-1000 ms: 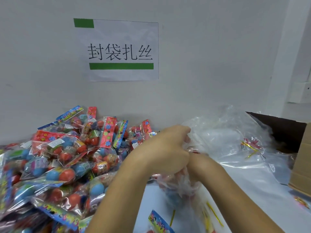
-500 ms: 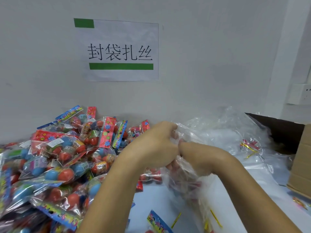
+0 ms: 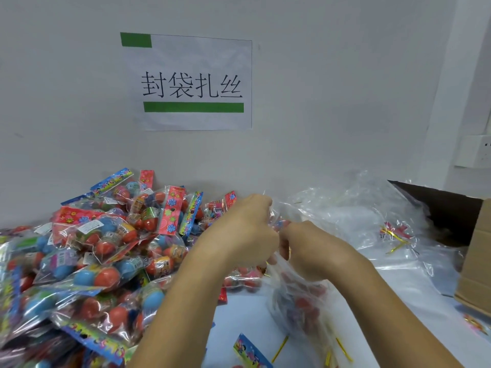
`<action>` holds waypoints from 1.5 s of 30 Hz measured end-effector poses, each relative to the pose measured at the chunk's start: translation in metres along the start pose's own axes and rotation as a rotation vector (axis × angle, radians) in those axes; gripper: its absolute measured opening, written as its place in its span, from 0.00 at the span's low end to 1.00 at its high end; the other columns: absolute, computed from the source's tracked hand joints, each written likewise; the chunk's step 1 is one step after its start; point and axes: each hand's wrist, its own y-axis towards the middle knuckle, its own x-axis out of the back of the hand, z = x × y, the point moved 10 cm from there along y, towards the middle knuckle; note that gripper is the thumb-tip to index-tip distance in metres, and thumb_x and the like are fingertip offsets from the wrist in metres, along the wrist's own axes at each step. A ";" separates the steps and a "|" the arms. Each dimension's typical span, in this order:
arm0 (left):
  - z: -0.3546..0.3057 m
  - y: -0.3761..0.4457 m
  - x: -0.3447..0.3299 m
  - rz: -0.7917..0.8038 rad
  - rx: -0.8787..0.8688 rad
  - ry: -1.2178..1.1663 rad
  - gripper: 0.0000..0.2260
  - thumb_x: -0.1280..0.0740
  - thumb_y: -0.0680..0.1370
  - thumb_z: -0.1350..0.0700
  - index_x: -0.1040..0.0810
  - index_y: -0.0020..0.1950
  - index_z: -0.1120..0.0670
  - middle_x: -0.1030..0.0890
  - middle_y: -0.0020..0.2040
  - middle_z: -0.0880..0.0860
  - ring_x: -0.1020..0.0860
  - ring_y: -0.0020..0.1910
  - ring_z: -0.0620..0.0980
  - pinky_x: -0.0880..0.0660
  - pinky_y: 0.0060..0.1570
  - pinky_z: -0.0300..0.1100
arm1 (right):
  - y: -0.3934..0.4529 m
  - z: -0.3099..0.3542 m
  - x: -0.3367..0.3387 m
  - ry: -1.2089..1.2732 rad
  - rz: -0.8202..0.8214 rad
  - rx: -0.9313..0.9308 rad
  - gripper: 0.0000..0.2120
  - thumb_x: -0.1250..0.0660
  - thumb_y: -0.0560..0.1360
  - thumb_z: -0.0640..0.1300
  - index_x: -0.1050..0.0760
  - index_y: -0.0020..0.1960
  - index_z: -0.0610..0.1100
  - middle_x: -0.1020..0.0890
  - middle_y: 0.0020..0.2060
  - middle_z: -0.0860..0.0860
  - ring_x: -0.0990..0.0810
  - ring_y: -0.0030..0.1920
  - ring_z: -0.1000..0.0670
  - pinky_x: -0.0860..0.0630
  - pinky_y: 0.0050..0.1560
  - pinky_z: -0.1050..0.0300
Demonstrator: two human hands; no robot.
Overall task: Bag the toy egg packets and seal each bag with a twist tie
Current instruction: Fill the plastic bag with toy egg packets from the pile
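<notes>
A clear plastic bag [image 3: 300,301] with toy egg packets inside hangs in front of me above the white table. My left hand [image 3: 244,235] grips the bag's gathered neck from the left, fingers curled. My right hand [image 3: 308,251] pinches the neck from the right, just beside the left; a bit of gold shows at its fingers, too small to tell. A big heap of toy egg packets [image 3: 101,251] with red and blue eggs fills the left side. Gold twist ties [image 3: 279,349] lie on the table below the bag.
A pile of empty clear bags [image 3: 356,216] lies at the back right, with more gold ties [image 3: 396,239] on it. An open cardboard box [image 3: 475,251] stands at the right edge. A paper sign [image 3: 196,83] hangs on the wall.
Both hands have drawn slightly apart at the bag's neck; the right hand slid right and down, and the bag now hangs lower and more to the right.
</notes>
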 end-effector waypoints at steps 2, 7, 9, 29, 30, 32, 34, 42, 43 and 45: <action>0.000 0.001 -0.003 0.002 -0.003 -0.026 0.14 0.41 0.76 0.65 0.33 0.57 0.50 0.24 0.47 0.48 0.26 0.20 0.37 0.33 0.18 0.31 | -0.001 0.000 -0.001 -0.024 0.008 -0.008 0.08 0.41 0.77 0.35 0.24 0.46 0.43 0.25 0.45 0.48 0.30 0.35 0.51 0.35 0.33 0.60; 0.005 0.004 0.017 -0.120 -0.017 -0.117 0.27 0.39 0.77 0.65 0.35 0.76 0.50 0.25 0.62 0.47 0.21 0.31 0.39 0.32 0.23 0.27 | -0.018 0.017 0.053 0.081 -0.173 0.113 0.15 0.41 0.74 0.34 0.19 0.39 0.48 0.19 0.36 0.51 0.21 0.35 0.48 0.24 0.34 0.59; 0.010 0.002 0.033 -0.215 -0.020 -0.186 0.28 0.39 0.77 0.65 0.34 0.76 0.49 0.25 0.62 0.44 0.21 0.32 0.42 0.31 0.24 0.28 | -0.038 0.022 0.095 0.303 -0.375 0.224 0.17 0.41 0.72 0.35 0.16 0.40 0.50 0.15 0.35 0.55 0.16 0.35 0.52 0.19 0.39 0.56; 0.078 -0.014 0.100 -0.416 0.117 -0.174 0.21 0.38 0.77 0.69 0.21 0.66 0.52 0.21 0.40 0.43 0.28 0.18 0.37 0.38 0.18 0.28 | 0.102 -0.036 -0.073 0.389 -0.125 0.187 0.04 0.29 0.75 0.44 0.22 0.43 0.50 0.20 0.36 0.53 0.22 0.37 0.49 0.26 0.41 0.52; 0.079 -0.014 0.100 -0.408 0.115 -0.169 0.21 0.39 0.77 0.69 0.22 0.66 0.52 0.20 0.44 0.42 0.28 0.18 0.38 0.37 0.18 0.28 | 0.107 -0.039 -0.072 0.380 -0.157 0.137 0.11 0.31 0.75 0.41 0.26 0.36 0.51 0.24 0.31 0.54 0.26 0.33 0.50 0.29 0.38 0.53; 0.083 -0.014 0.100 -0.396 0.118 -0.178 0.23 0.40 0.77 0.69 0.22 0.67 0.52 0.20 0.50 0.42 0.28 0.18 0.40 0.35 0.19 0.29 | 0.113 -0.048 -0.074 0.346 -0.167 0.050 0.21 0.34 0.76 0.37 0.32 0.27 0.52 0.30 0.24 0.56 0.33 0.29 0.54 0.35 0.32 0.57; 0.088 -0.015 0.101 -0.401 0.129 -0.184 0.23 0.41 0.77 0.69 0.22 0.67 0.52 0.20 0.48 0.43 0.29 0.18 0.40 0.34 0.19 0.30 | 0.114 -0.051 -0.071 0.287 -0.161 0.064 0.19 0.34 0.75 0.39 0.29 0.27 0.52 0.29 0.23 0.57 0.31 0.30 0.55 0.35 0.32 0.57; 0.097 -0.013 0.100 -0.404 0.161 -0.129 0.24 0.41 0.77 0.69 0.23 0.68 0.51 0.23 0.40 0.44 0.28 0.18 0.40 0.35 0.18 0.30 | 0.096 -0.106 -0.027 0.794 -0.365 -0.154 0.08 0.38 0.76 0.37 0.25 0.40 0.44 0.22 0.27 0.53 0.24 0.29 0.51 0.29 0.31 0.59; 0.097 -0.012 0.100 -0.402 0.159 -0.113 0.24 0.41 0.77 0.69 0.24 0.69 0.50 0.22 0.42 0.44 0.29 0.17 0.40 0.35 0.18 0.31 | 0.095 -0.113 -0.031 0.931 -0.333 -0.182 0.07 0.37 0.77 0.36 0.25 0.41 0.43 0.21 0.28 0.52 0.24 0.28 0.51 0.29 0.29 0.61; 0.097 -0.011 0.099 -0.398 0.156 -0.101 0.25 0.41 0.76 0.69 0.24 0.69 0.48 0.20 0.48 0.46 0.31 0.16 0.42 0.36 0.17 0.33 | 0.094 -0.121 -0.043 1.253 -0.241 -0.215 0.06 0.35 0.76 0.33 0.24 0.52 0.39 0.20 0.37 0.44 0.21 0.31 0.47 0.25 0.31 0.58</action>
